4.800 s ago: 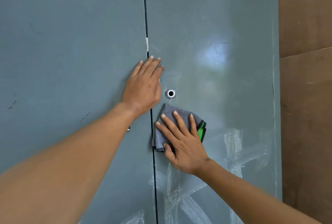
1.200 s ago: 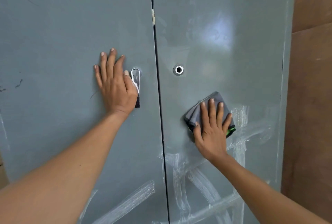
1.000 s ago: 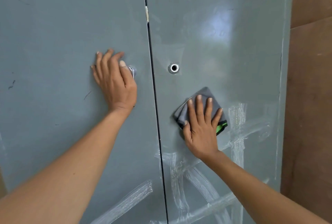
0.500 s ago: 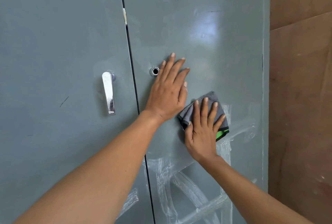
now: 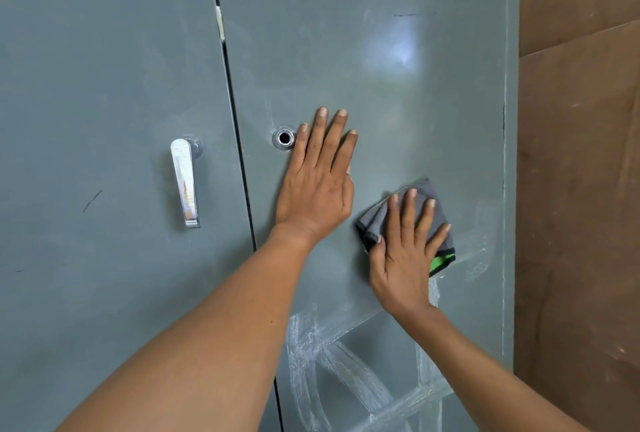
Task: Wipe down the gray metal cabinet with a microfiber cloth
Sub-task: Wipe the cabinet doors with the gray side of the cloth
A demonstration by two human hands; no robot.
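- Brown board wall [image 5: 581, 189] ran down the right side of the gray metal cabinet [image 5: 104, 68], whose two doors filled almost the whole view.
- My right hand [image 5: 405, 258] lay flat, fingers spread, pressing the folded gray microfiber cloth [image 5: 424, 194] on the right door, mid-height near its outer edge. So: mid-wipe.
- My left hand [image 5: 317, 185] was flat on that same door, fingers straight, holding nothing, just beside the round keyhole [image 5: 284, 138].
- White smeary streaks [image 5: 346, 372] sat below the cloth; I reckoned the next pass should go down there.
- Chrome lever handle [image 5: 185, 182] on the left door was well apart, not in the way.
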